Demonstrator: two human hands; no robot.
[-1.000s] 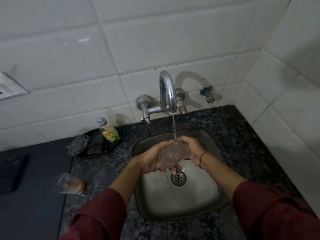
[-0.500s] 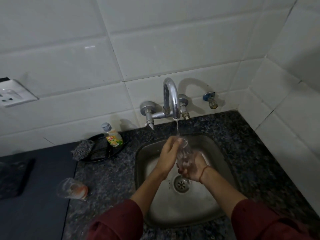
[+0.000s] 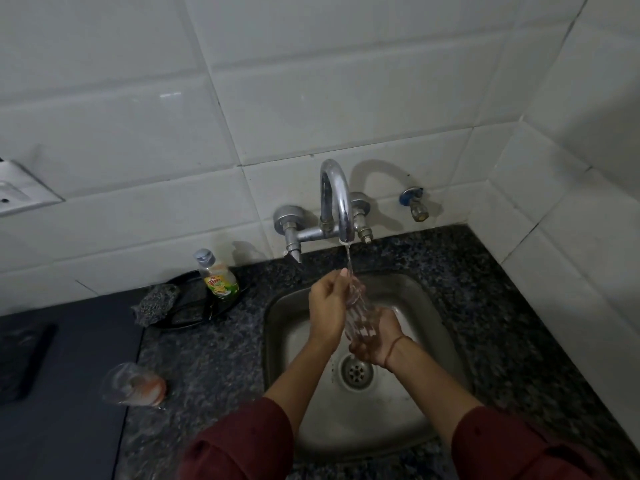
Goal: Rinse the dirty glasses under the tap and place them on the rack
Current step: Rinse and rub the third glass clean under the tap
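Note:
A clear ribbed glass (image 3: pixel 360 315) stands nearly upright over the steel sink (image 3: pixel 426 327), its mouth under the thin stream from the chrome tap (image 3: pixel 337 202). My right hand (image 3: pixel 375 337) cups the glass from below and behind. My left hand (image 3: pixel 327 311) presses on its left side, fingers reaching up to the rim. A second glass (image 3: pixel 133 384) with reddish residue lies on its side on the counter at the left. No rack is in view.
A dish soap bottle (image 3: pixel 218 277) stands on a black tray (image 3: pixel 190 306) with a scrubber (image 3: pixel 156 303) left of the sink. A dark slab (image 3: pixel 69 393) covers the counter's left part. A wall socket (image 3: pixel 17 194) and a small valve (image 3: pixel 415 204) sit on the tiled wall.
The glass has been turned from lying between both hands to nearly upright under the stream. My right hand dropped beneath it and my left hand rose to the rim.

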